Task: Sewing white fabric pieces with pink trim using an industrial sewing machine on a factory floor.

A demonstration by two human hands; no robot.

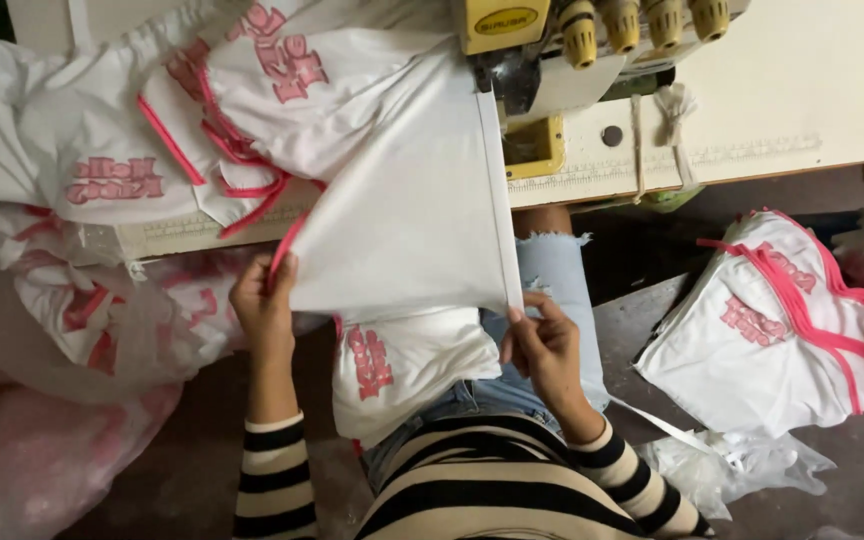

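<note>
A white garment panel [412,200] with pink trim stretches from my lap up to the sewing machine [542,50]. My left hand [264,305] pinches its lower left corner at the pink edge. My right hand [542,345] grips the lower right corner, where a folded white hem runs straight up to the machine's presser foot. More of the white garment with pink print [392,365] hangs over my lap.
A heap of white garments with pink trim [122,150] covers the table's left. Another stack of these garments [782,320] sits on the floor at right, beside a clear plastic bag [732,465]. The cream table top [792,90] extends right. Plastic-wrapped bundles [62,330] lie at left.
</note>
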